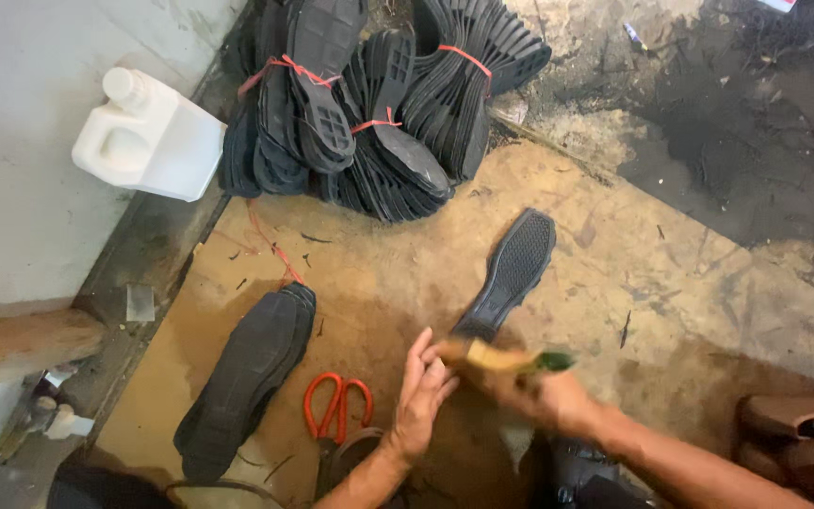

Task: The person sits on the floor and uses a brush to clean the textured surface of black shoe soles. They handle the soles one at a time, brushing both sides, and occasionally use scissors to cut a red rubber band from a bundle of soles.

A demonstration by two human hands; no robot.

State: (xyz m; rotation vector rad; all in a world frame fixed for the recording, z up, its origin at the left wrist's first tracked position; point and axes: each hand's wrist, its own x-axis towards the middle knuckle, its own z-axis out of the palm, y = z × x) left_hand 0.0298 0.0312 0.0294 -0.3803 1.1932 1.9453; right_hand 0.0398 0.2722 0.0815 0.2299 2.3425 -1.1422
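On the stained cardboard, head view: left hand (423,401) flat on the heel of a black rubber sole (511,273), fingers apart; right hand (544,391) clamped on a blurred brush (506,359). Looks light, bendy, grippy; best pinned at the heel. Orange scissors (338,405) alongside.

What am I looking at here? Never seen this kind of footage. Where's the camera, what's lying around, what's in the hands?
There is no machine: a person works with bare hands, and the single camera sits on their head, looking down at a worn brown floor sheet.

The left hand rests on the near end of a single black shoe sole. The right hand is blurred and grips what looks like a brush with a wooden handle.

Around them are a loose stack of black soles, orange-handled scissors, bundles of soles tied with red string, and a white plastic jug.
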